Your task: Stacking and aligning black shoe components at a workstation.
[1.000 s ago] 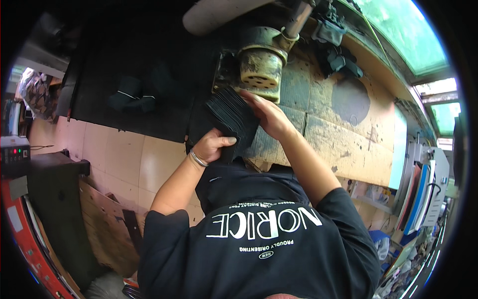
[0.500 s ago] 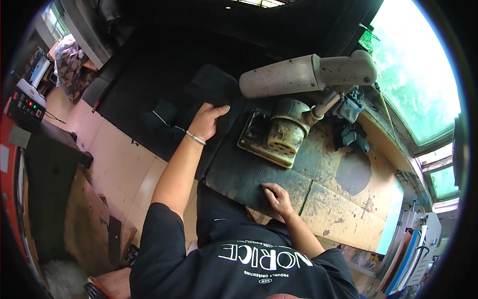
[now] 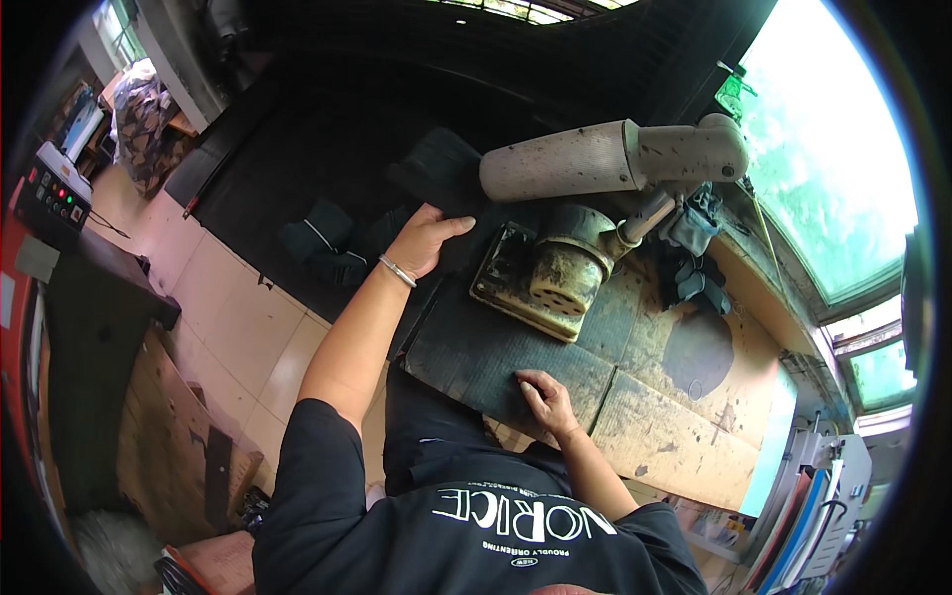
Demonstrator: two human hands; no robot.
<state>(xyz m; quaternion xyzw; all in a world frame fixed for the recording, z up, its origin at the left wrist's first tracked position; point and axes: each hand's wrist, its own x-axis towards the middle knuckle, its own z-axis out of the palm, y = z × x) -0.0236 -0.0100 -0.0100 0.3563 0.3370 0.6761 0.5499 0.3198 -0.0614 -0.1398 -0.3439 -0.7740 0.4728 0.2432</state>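
Observation:
My left hand [image 3: 424, 244], with a bracelet [image 3: 398, 271] at its wrist, reaches over the dark work surface. Its fingers are curled and mostly hidden, the thumb pointing right. A dark flap that looks like cloth [image 3: 438, 169] extends beyond the fingers and seems gripped by them. Nearer to me, my right hand [image 3: 552, 405] rests at the front edge of the stained cardboard [image 3: 476, 362], thumb and forefinger close together. Whether something small is pinched there, I cannot tell. Between and beyond my hands stands a grimy cream-coloured fixture [image 3: 570, 268] with a round, perforated end.
A thick speckled grey cylinder [image 3: 560, 159] on a jointed arm overhangs the fixture. Dark cloth pieces [image 3: 322, 238] lie left of my left hand, and more cloth [image 3: 694, 273] sits by the window. A red-sided machine with a control box [image 3: 55, 193] stands far left; folders [image 3: 808, 526] are at right.
My left hand has shifted slightly right and nearer, and the dark flap has moved right with it. My right hand stays almost in place. The whole view has tilted a little.

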